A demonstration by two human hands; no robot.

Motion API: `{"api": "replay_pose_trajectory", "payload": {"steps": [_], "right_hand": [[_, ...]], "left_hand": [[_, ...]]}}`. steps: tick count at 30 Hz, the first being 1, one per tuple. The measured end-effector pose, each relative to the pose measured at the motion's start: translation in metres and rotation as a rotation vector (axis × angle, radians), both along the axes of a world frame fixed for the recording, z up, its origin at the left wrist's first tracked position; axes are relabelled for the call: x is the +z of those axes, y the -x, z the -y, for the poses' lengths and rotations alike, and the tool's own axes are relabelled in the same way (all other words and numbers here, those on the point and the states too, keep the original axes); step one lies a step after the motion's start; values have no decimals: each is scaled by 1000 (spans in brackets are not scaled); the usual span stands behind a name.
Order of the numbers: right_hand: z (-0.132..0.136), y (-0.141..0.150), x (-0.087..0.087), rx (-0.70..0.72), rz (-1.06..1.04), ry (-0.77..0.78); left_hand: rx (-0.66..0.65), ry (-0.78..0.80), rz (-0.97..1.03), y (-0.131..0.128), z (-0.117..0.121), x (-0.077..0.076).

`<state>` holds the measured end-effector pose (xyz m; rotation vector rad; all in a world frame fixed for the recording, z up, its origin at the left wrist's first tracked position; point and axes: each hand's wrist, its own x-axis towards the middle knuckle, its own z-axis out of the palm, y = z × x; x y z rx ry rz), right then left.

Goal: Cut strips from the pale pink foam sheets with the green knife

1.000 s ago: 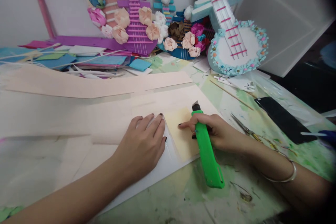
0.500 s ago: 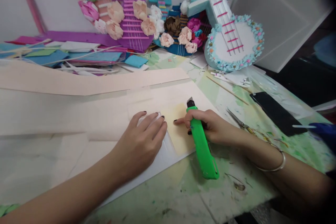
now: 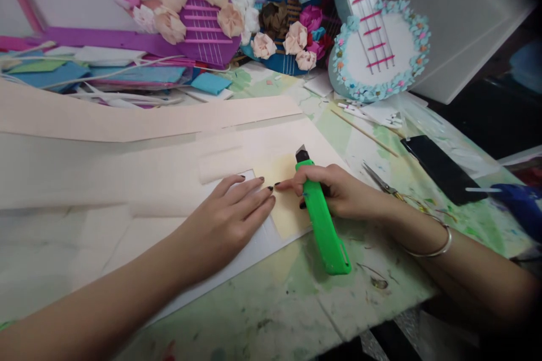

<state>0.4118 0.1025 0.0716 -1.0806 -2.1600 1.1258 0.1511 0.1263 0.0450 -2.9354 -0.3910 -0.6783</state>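
My left hand (image 3: 237, 220) lies flat, fingers stretched, on a white sheet with a straight edge (image 3: 265, 237) that rests over a larger pale sheet (image 3: 169, 166). Wrapped in my right hand (image 3: 334, 189) is a green box cutter (image 3: 324, 225), its short blade pointing up and away from me. The right index finger stretches left, its tip close to the left fingertips. Between and below the hands shows a yellowish rectangular patch (image 3: 285, 211). What lies under my left palm is hidden.
Scissors (image 3: 381, 180), a black phone (image 3: 442, 169) and a thin wooden stick (image 3: 364, 132) lie to the right. Decorated model guitars (image 3: 381, 51) stand along the back. Coloured foam sheets (image 3: 97, 76) are piled at back left. The table's front edge runs below my hands.
The view has shifted slightly, so things sit higher in the picture. My left hand has slid a little right, bringing its fingertips nearer the right index finger. The box cutter stays gripped.
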Motion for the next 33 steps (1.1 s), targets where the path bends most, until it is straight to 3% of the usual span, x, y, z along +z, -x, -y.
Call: {"api": "replay_pose_trajectory", "payload": {"steps": [12, 15, 22, 33], "right_hand": [[1, -1, 3, 45, -8, 39], [2, 0, 1, -45, -10, 15], [-10, -5, -10, -414, -173, -22], [-16, -6, -10, -436, -196, 33]], "left_hand": [[-38, 27, 28, 1, -2, 1], [-42, 41, 28, 1, -2, -1], [-32, 83, 93, 0, -3, -5], [-43, 95, 90, 2, -3, -5]]}}
